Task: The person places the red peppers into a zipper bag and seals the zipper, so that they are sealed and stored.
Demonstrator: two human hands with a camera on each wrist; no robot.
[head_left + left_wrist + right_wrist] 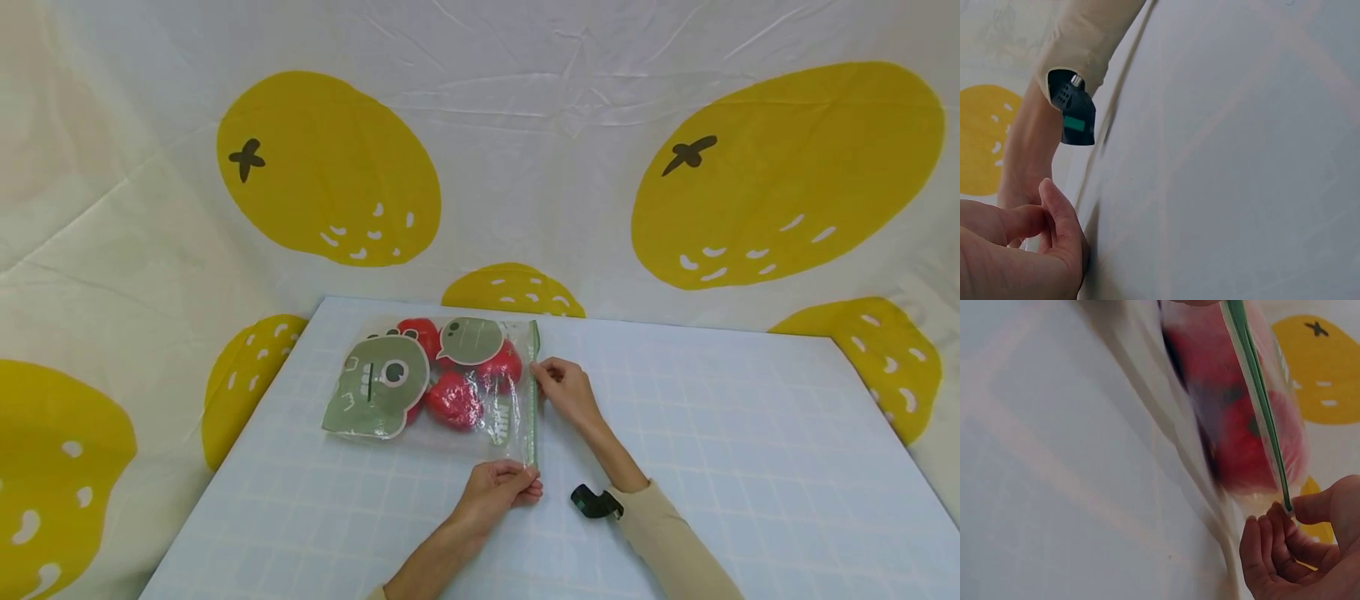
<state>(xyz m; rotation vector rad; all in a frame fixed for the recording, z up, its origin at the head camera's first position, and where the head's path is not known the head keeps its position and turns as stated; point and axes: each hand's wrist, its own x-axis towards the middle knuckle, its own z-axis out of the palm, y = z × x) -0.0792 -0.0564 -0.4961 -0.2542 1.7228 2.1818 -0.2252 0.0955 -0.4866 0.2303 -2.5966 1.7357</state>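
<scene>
A clear zip bag (405,448) printed with a green one-eyed cartoon figure lies on the table, several red, rounded, fruit-like pieces (454,402) inside it. Along its right side runs a green zip edge (1259,394). My right hand (566,387) pinches this edge between thumb and fingers on its upper part; in the right wrist view the same hand (1310,544) has the green strip at its fingertips. At the bag's near right corner my left hand (495,492) pinches the edge, thumb on top. The left wrist view shows the left hand (1029,256) with thumb and fingers together.
The table (712,450) has a pale blue grid cover and meets a white cloth wall (540,183) with yellow fruit prints at the back. A black wrist camera (596,502) sticks out from the right sleeve (667,533), low over the table.
</scene>
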